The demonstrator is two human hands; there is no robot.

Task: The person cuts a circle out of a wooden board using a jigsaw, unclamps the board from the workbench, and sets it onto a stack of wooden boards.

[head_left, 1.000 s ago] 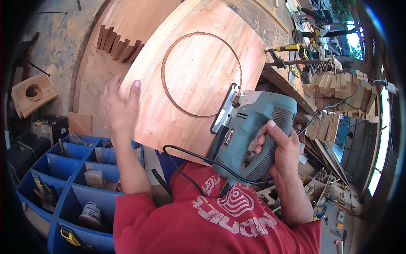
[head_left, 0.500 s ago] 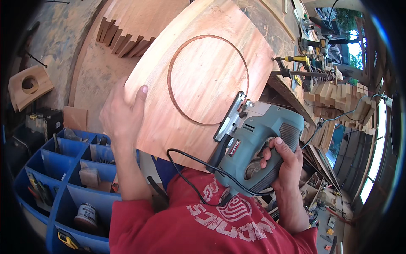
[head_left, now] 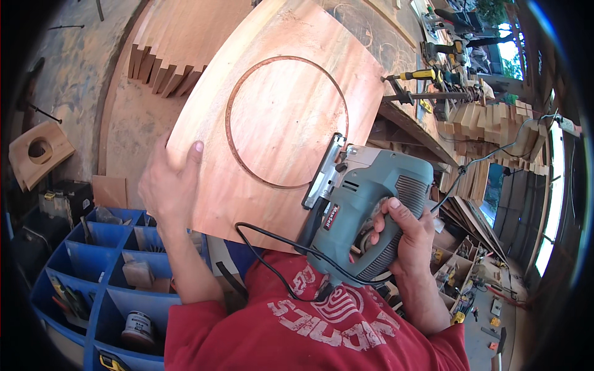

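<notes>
My right hand is wrapped round the handle of a teal jigsaw. The saw's metal base plate rests on a wooden board, at the lower right part of a circular groove in it. Whether the blade sits in the groove is hidden by the saw. My left hand grips the board's left edge, thumb on top and fingers out of sight beneath. The saw's black cord loops across the board's near edge. A clamp with a yellow handle sits at the board's right corner.
Left of me stands a blue compartment bin holding tools and a can. A row of wooden slats lies beyond my left hand. At the right are a drill, stacked wood pieces and a hanging cable.
Board, saw and both hands appear shifted a little left, along with much of the surroundings. The jigsaw stays at about the same place on the circle, and both hands keep their hold.
</notes>
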